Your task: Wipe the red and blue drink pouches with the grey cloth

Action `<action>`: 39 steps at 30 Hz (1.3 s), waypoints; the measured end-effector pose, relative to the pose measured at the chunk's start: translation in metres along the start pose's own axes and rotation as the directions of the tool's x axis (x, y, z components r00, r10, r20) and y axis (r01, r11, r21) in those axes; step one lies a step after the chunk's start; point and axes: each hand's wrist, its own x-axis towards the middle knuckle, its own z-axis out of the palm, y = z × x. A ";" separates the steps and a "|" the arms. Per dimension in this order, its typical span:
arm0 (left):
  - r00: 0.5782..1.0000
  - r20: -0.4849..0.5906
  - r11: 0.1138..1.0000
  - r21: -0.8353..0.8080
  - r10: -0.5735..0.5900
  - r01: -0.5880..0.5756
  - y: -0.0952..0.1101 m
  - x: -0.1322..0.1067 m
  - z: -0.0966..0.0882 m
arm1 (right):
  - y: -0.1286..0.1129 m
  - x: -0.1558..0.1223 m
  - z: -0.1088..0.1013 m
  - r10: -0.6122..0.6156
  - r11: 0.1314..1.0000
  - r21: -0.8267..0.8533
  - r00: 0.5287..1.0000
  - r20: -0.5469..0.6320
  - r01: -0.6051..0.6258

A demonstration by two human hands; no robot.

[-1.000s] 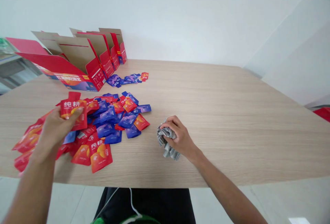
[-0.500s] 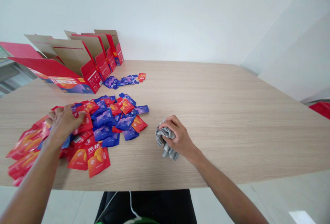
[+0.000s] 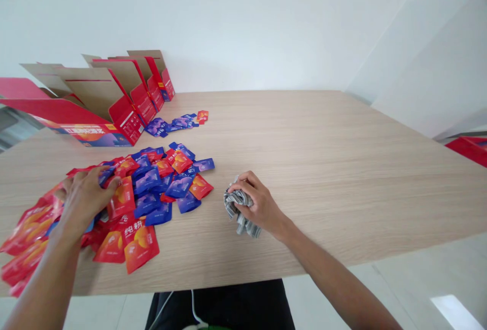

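On the left, my left hand (image 3: 85,193) lies over a pile of red and blue sachets, its thumb spread from its fingers. Its palm touches the packets, and some fingertips are hidden among them. Near it are red pouches with an orange fruit print (image 3: 141,244) and small blue sachets (image 3: 148,180). Larger glossy red pouches (image 3: 32,221) lie beyond my wrist to the left, partly behind my forearm. At the middle of the table, my right hand (image 3: 256,203) grips a crumpled grey-and-white striped cloth (image 3: 239,198) against the wood.
Open red cardboard boxes (image 3: 125,122) stand in a row at the back left. Beside them lie several blue sachets (image 3: 182,122) and a small red sachet (image 3: 203,116). A red object (image 3: 470,150) shows at the right edge. The wooden table (image 3: 323,168) meets a white wall.
The view has shifted slightly, so the boxes and packets sit a little lower and further left. Both hands keep about the same places on the table; the cloth is still in my right hand.
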 end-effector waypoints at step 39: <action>0.927 -0.235 0.883 -0.305 0.293 -0.356 0.063 -0.083 -0.005 | 0.001 0.001 -0.001 -0.006 1.000 -0.001 1.000 -0.011 0.006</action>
